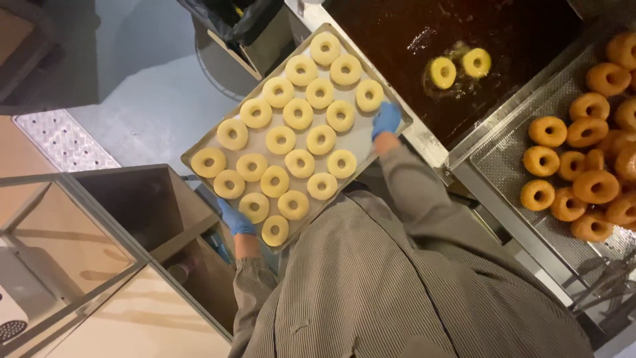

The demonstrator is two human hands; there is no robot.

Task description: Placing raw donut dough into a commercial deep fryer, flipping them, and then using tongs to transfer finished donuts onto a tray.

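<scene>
I hold a metal baking tray (358,140) covered with several pale raw dough rings (299,163). My left hand (235,222), in a blue glove, grips the tray's near-left edge from below. At the tray's right edge my blue-gloved right hand (386,119) grips beside a dough ring. The tray is tilted diagonally, with its far corner next to the fryer. Two yellow rings (458,67) float in the dark oil of the fryer (503,40). My striped sleeves and shirt fill the lower middle of the view.
A perforated metal draining tray (503,156) on the right holds several browned fried doughnuts (583,179). A metal-framed rack with wooden shelves (126,265) stands at the lower left. A bin with a black bag (232,26) sits beyond the tray, on grey floor.
</scene>
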